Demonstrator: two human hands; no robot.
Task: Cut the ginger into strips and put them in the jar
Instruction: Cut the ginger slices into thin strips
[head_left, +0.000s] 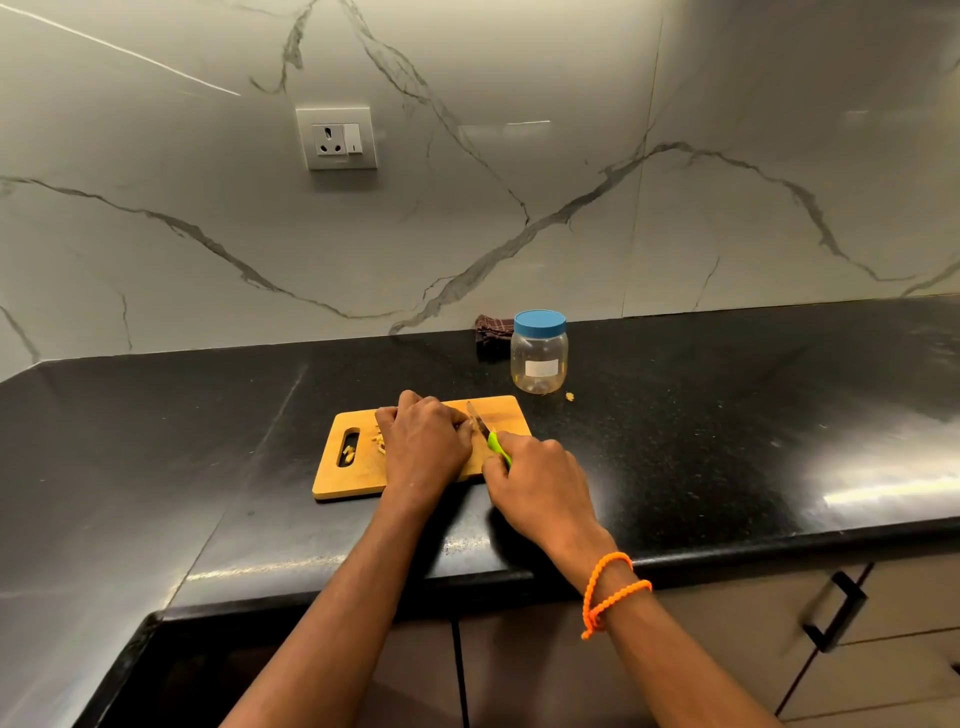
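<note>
Hiding ginger, left hand (423, 447); right hand (535, 480) grips knife (488, 434).

We see a black speckled granite countertop (727, 415) carrying a wooden cutting board (358, 475) near its front edge, a clear plastic jar (538, 358) with a blue lid behind it, a dark checked cloth (491, 335) against the wall, and a ginger scrap (570, 396) just beside the jar.

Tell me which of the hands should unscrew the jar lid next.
Probably the left hand: it only steadies the ginger on the board, while the right hand grips the knife. The capped jar stands right of the board, though.
</note>
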